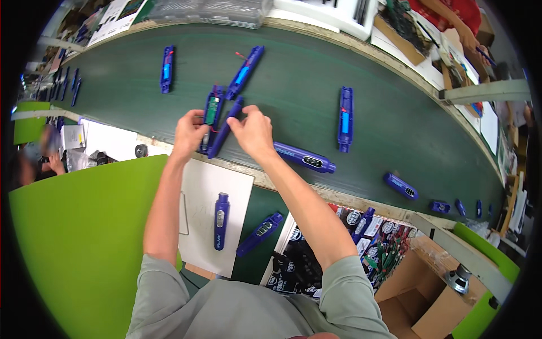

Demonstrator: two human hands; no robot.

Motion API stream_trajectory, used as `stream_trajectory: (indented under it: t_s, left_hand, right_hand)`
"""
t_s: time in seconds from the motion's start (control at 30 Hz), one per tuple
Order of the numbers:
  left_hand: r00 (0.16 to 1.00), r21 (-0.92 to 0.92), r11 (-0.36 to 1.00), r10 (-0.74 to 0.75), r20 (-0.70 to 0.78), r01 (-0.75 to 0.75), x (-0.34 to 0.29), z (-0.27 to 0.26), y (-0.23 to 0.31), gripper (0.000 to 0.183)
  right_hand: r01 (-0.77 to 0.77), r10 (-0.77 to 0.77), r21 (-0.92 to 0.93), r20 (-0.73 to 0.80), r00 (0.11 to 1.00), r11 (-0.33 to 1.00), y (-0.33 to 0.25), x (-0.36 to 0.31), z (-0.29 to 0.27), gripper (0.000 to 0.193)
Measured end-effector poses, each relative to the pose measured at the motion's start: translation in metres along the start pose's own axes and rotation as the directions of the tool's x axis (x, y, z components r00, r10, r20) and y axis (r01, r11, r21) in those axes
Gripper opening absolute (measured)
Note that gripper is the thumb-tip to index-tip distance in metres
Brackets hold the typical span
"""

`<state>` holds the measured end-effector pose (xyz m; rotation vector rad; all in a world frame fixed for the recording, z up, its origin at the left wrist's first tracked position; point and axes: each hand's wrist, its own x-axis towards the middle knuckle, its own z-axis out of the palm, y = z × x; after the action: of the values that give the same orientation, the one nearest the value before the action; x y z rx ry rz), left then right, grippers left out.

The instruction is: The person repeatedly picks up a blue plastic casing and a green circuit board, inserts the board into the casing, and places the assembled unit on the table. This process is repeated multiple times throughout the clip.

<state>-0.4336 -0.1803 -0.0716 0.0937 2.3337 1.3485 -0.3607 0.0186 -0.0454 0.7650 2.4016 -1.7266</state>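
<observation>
Reaching forward from the lower edge, both forearms are stretching over a white sheet (212, 209) toward the dark green conveyor belt (305, 85). The left hand (189, 133) is curling its fingers around a blue housing half (212, 116) with a green circuit board showing inside, right at the belt's near edge. The right hand (254, 133), wrist bent down, is pinching its fingertips on the top end of a blue cover piece (224, 131), tilting it just beside the housing. A finished blue device (305, 157) is lying just right of that wrist.
</observation>
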Motion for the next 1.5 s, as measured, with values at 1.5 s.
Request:
stream_trajectory:
  t_s: [1.5]
  left_hand:
    - [0.265,0.141,0.225,0.841,0.472,-0.964,-0.112,0.286,0.148,0.041]
  right_hand:
    - [0.879,-0.708,-0.458,0.577,0.408,0.132,0.083,-0.252,-0.053,0.028]
